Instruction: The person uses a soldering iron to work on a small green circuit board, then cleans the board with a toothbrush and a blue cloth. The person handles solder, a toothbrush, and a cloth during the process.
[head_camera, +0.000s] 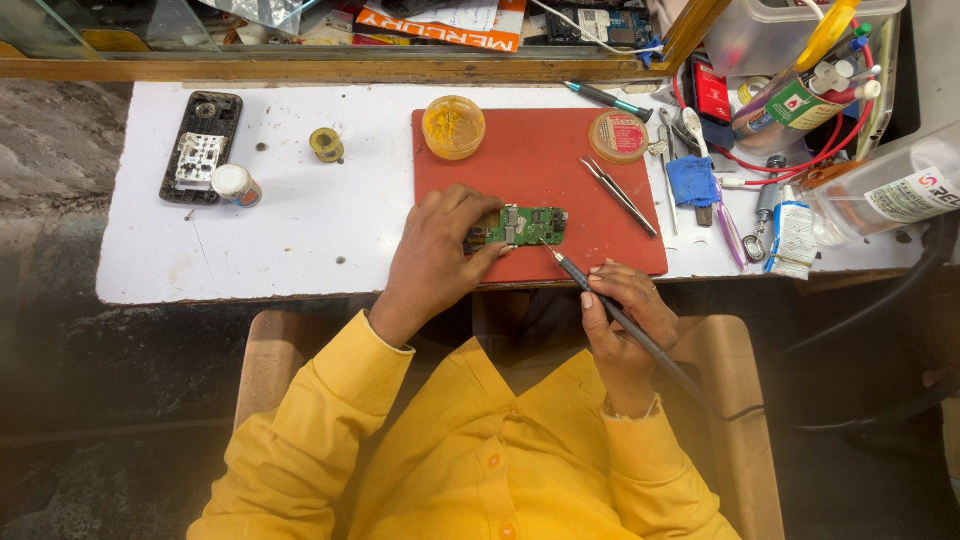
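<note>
We are seated at a white table (300, 250), and the largest thing on it is a red mat (540, 170) set towards our right. On the mat's near edge lies a small green circuit board (528, 225), and that is where the work is: our left hand (440, 250) is closed over the board's left end, pinning it flat, while our right hand (625, 325) is wrapped pen-fashion around a dark soldering iron (620, 320) whose tip rests at the board's lower right corner. We judge that a joint on that corner is being soldered; the next touch calls for a steady tip on one small pad and a board that does not shift.

Next in size, a black phone shell (200, 145) lies open at the far left of the table, with a small white-capped bottle (235, 185) touching its near corner. At the right end a clear tub (800, 40) leans crowded with pens and red wires, and a clear bottle (890, 185) with a white label lies on its side beside it. A white tube with blue print (793, 238) lies just left of that bottle. A round yellow pot (453, 127) sits on the mat's far left corner and a round tin with a red label (618, 136) on its far right. A blue cloth (692, 180), tweezers (620, 195) and a small solder spool (326, 145) come last. An orange and white printed package (440, 25) lies behind the wooden ledge.
</note>
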